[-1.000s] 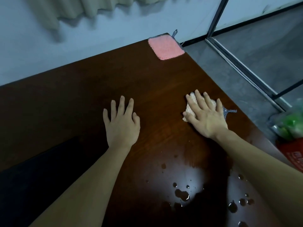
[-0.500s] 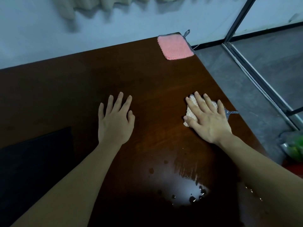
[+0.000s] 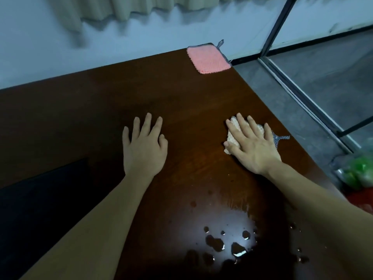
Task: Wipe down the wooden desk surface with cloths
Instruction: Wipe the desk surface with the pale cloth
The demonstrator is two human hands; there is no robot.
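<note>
The wooden desk [image 3: 181, 102] is a dark reddish-brown, glossy top; its near part carries water droplets [image 3: 224, 244] and a smeared wet patch that catches the light. The right hand [image 3: 251, 145] lies flat with its fingers spread, pressing a cream-coloured cloth [image 3: 234, 126] against the desk near the right edge; the cloth is bunched under the palm, nubbly in texture, with a grey checked loop [image 3: 281, 138] poking out past the little finger. The left hand [image 3: 144, 146] rests palm-down on bare wood, fingers straight and slightly fanned, holding nothing, well apart from the cloth. A pink cloth [image 3: 209, 59] with grey checked trim lies flat at the desk's far right corner.
</note>
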